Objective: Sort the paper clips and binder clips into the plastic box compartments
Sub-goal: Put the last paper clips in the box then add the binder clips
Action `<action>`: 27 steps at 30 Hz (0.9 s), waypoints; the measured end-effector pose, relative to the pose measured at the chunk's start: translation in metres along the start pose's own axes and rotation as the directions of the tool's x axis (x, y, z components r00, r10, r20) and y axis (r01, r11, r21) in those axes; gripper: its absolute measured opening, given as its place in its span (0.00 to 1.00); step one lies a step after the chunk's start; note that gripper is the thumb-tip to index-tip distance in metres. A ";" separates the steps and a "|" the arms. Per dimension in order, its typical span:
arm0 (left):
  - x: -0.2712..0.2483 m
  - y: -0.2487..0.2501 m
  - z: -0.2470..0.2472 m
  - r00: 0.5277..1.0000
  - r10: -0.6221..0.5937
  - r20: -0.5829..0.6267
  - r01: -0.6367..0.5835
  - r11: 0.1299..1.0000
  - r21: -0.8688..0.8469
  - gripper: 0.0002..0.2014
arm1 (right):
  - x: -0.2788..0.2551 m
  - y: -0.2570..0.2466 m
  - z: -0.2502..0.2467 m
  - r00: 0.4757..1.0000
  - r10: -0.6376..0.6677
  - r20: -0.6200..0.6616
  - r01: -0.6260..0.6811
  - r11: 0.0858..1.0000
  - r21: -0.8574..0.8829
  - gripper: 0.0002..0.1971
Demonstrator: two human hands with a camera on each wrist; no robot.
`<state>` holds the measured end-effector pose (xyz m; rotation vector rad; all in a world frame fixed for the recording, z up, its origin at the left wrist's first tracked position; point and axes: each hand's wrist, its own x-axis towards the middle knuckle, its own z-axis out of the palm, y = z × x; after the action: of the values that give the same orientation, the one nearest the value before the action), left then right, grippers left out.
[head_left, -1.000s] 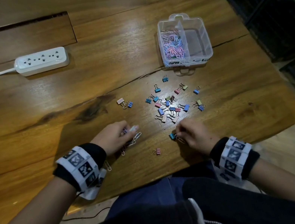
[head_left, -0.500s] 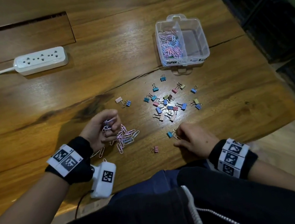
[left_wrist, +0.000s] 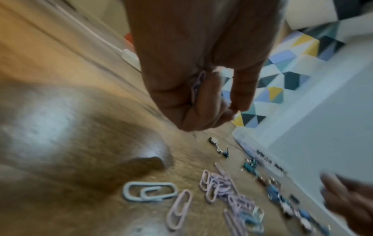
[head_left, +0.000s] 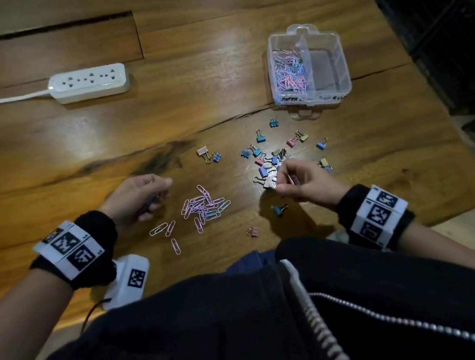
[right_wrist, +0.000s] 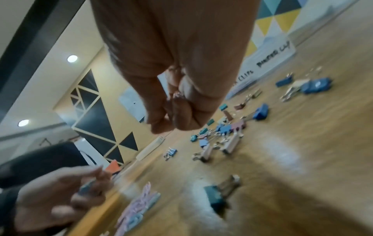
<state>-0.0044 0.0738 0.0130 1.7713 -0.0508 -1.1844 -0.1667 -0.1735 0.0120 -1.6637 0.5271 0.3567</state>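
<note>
My left hand (head_left: 150,195) hovers just left of a loose pile of pink and blue paper clips (head_left: 203,208), its fingers curled round a few paper clips; the left wrist view shows a purple clip (left_wrist: 196,84) inside the fist. At the near edge of the scattered binder clips (head_left: 270,155), my right hand (head_left: 287,180) pinches a thin pink clip (right_wrist: 177,94), mostly hidden by the fingers. The clear plastic box (head_left: 337,44) stands at the far right. Its left compartment holds paper clips (head_left: 290,72); the right one looks bare.
A blue binder clip (head_left: 279,209) and a pink one (head_left: 253,231) lie apart near the table's front edge. A white power strip (head_left: 89,83) with its cord sits far left. The table ends just right of the box.
My left hand lifted off the table and drew left, uncovering the paper clip pile. My right hand rose from the blue binder clip and moved forward to the binder clip cluster.
</note>
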 end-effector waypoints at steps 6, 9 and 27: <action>-0.011 -0.026 0.004 0.981 0.158 -0.109 -0.023 0.660 0.751 0.12 | 0.037 -0.017 0.017 0.982 0.109 0.154 -0.157 0.925 0.346 0.14; -0.014 -0.048 0.004 0.978 0.140 -0.154 0.058 0.527 0.848 0.13 | 0.045 -0.024 0.029 0.970 0.139 0.199 -0.226 0.819 0.528 0.12; -0.015 -0.030 -0.005 0.994 -0.113 0.011 0.103 0.854 -0.510 0.11 | 0.061 -0.028 0.076 0.985 -0.044 0.169 0.132 0.818 -0.560 0.11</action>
<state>-0.0220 0.1005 0.0017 1.3237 0.3522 -1.1309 -0.0956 -0.1047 -0.0083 -2.2119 0.2316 0.6094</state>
